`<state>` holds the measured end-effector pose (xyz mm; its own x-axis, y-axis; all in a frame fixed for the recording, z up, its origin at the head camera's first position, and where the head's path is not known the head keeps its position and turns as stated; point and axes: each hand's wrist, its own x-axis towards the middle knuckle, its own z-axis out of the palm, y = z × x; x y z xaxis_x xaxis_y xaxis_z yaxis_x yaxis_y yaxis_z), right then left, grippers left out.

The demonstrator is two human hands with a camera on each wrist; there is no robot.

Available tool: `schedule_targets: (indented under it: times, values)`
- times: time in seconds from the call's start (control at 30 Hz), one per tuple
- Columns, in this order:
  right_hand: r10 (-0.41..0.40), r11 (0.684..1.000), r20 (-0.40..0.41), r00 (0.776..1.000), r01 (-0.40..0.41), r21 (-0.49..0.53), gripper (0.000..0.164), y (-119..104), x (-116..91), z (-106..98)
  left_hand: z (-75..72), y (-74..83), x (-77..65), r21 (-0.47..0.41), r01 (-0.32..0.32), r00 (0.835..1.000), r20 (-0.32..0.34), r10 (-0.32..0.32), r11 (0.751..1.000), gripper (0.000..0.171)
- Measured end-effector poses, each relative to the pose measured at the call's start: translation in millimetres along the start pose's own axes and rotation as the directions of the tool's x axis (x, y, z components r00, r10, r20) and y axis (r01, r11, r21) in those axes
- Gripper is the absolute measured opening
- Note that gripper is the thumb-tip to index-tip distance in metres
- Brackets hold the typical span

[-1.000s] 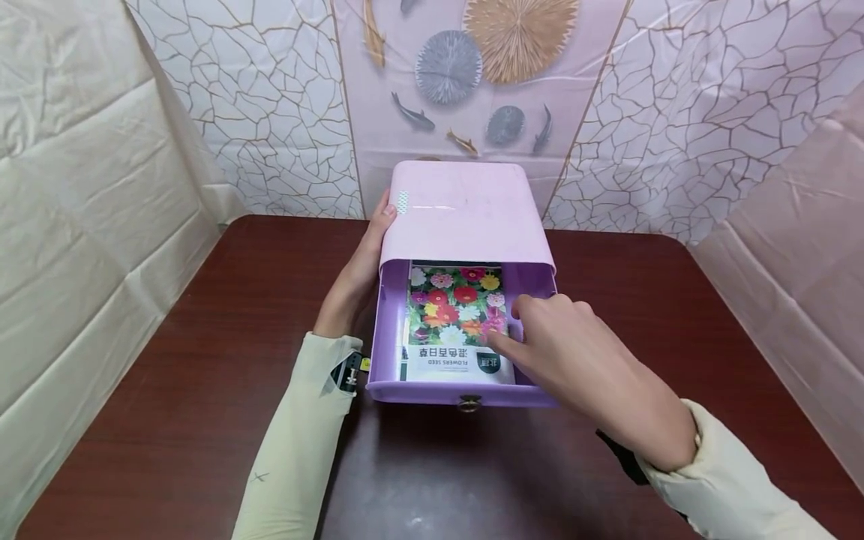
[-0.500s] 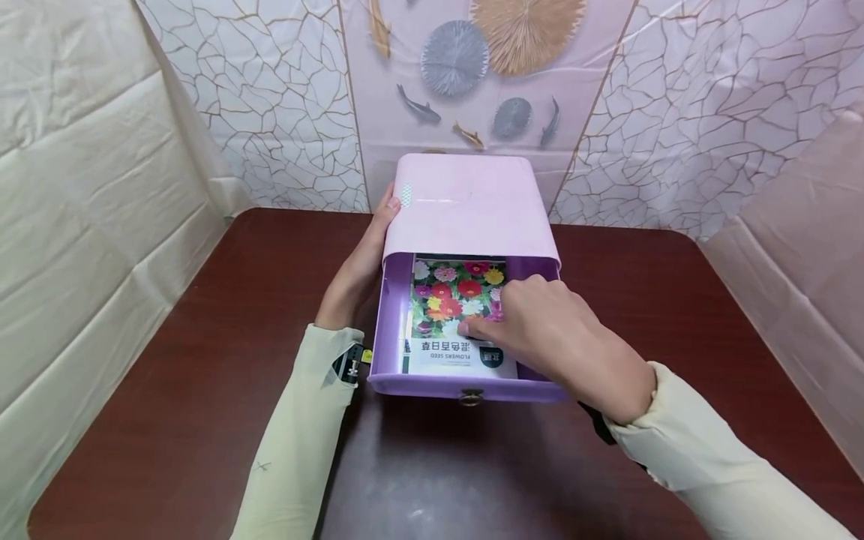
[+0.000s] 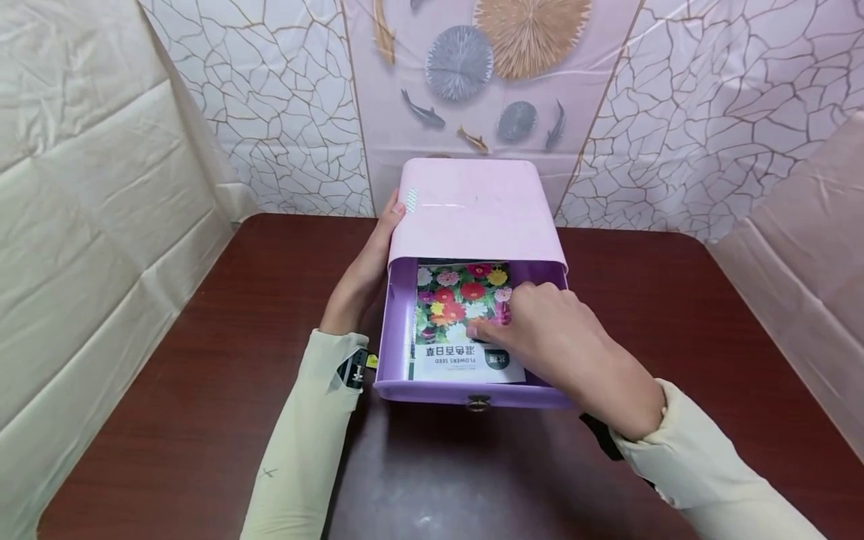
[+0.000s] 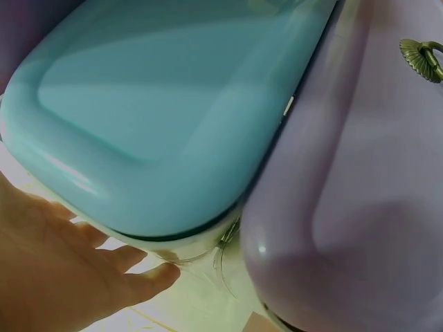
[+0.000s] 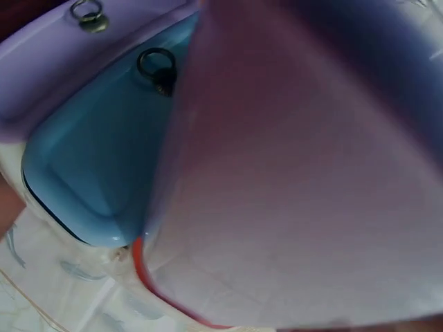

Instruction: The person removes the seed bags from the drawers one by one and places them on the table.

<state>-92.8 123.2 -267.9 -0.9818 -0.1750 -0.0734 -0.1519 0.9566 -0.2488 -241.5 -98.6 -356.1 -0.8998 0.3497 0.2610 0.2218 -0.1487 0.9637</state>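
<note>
Apparently braced the pink cabinet point(image 3: 479, 214) along its left edge with straight-fingered left hand point(image 3: 364, 266); held right hand point(image 3: 567, 341) over the seed packet point(image 3: 451, 324), near the drawer point(image 3: 432, 392)'s front edge, couldn't tell if pinching; likely needed gentleness.

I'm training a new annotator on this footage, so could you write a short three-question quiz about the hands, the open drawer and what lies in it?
1. Multiple choice: What colour is the pulled-out drawer?
(A) blue (B) purple (C) red

2. True or false: The left hand is at the side of the cabinet, outside that drawer.

3. Short answer: In the head view, which way up is the lettering on the packet?

Key:
1. B, purple.
2. True.
3. Upside down.
</note>
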Motion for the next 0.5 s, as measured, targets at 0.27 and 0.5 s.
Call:
schedule_targets:
  times: [0.27, 0.5]
  values:
    - [0.040, 0.972, 0.002, 0.999, -0.040, 0.232, 0.087, 8.8, -2.6, -5.8, -2.4, 0.5, 1.1, -0.012, -0.001, 1.000, -0.006, 0.001, 1.000, 0.075]
    - [-0.115, 0.948, 0.029, 0.993, 0.101, 0.303, 0.059, 17.8, -14.1, -10.2, -0.7, -0.5, -0.5, 0.023, 0.050, 0.998, -0.024, -0.049, 0.998, 0.078]
